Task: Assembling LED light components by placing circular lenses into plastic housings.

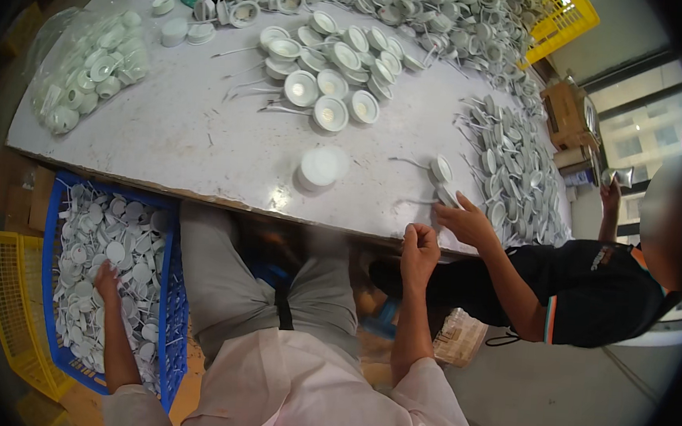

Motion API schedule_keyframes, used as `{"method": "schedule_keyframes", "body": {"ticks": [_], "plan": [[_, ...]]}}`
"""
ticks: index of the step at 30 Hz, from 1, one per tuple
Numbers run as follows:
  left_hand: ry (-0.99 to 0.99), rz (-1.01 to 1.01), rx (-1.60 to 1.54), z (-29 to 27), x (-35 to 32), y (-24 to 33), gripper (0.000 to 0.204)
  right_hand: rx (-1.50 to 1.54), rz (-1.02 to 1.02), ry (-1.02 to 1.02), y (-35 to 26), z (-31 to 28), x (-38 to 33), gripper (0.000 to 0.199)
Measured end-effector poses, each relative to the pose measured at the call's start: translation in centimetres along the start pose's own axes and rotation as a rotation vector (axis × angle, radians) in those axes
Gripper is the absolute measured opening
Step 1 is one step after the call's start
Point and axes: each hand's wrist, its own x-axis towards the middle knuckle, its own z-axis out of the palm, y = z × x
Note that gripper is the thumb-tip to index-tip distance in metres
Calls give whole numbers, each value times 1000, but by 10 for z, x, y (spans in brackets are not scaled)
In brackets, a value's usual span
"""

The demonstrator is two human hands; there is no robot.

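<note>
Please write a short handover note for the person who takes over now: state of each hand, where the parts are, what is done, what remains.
Left hand: down in the blue crate beside the seat, on the loose white parts; grip not visible.
Right hand: closed fist at the table edge, nothing visible in it.
One white round piece lies alone near the edge.
Done, apparently: rows of white cups mid-table.
Left: the crate is still full.
A co-worker's hand handles parts at the right pile.

Left hand [106, 281] reaching down — fingers spread, right hand [419, 247] raised — fisted
</note>
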Motion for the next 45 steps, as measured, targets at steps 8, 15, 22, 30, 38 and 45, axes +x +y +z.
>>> {"method": "schedule_keyframes", "body": {"ticks": [8, 15, 22, 30, 38, 45], "plan": [[-225, 292, 121, 105, -165, 47, 36, -206, -101, 95, 12, -11, 28, 25], [-496, 577, 164, 157, -245, 107, 18, -402, -258, 297, 46, -11, 97, 74], [-915, 596, 199, 211, -342, 132, 13, -75, -252, 54, 47, -8, 116, 63], [-1253, 659, 148, 281, -441, 203, 55, -54, -425, -72, -18, -3, 3, 70], [-1450, 281, -47, 293, -429, 205, 74, 7, -707, -568, -46, 34, -55, 77], [-1065, 327, -119, 244, -391, 171, 70, 214, -515, -689, -66, 54, -30, 48]]}}
